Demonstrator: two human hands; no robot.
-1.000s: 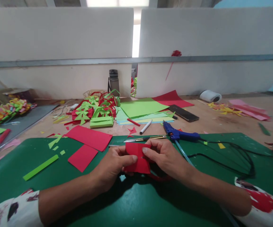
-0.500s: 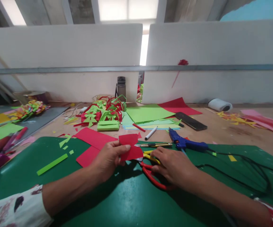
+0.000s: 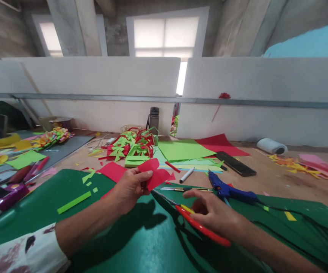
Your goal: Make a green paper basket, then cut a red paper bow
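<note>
Between the thumb and fingers of my left hand (image 3: 132, 187) is a piece of red paper (image 3: 156, 176), its upper edge cut into rounded lobes. My right hand (image 3: 213, 208) grips scissors (image 3: 200, 226) with red and yellow handles. Their blades point left, with the tips just below the red paper. Larger red paper sheets (image 3: 112, 171) lie on the green mat (image 3: 152, 242) behind my left hand, partly hidden by it. A utility knife (image 3: 186, 189) rests just beyond the scissors.
A blue glue gun (image 3: 232, 190) with its cable lies at right, near a black phone (image 3: 236, 163). A white marker (image 3: 187, 175) and a pile of red and green paper shapes (image 3: 137, 144) are farther back. A dark bottle (image 3: 154, 119) stands by the white partition (image 3: 109, 79).
The red paper has turned and now shows rounded lobes. The scissors have drawn back right from it and tilted. The camera view has tipped upward.
</note>
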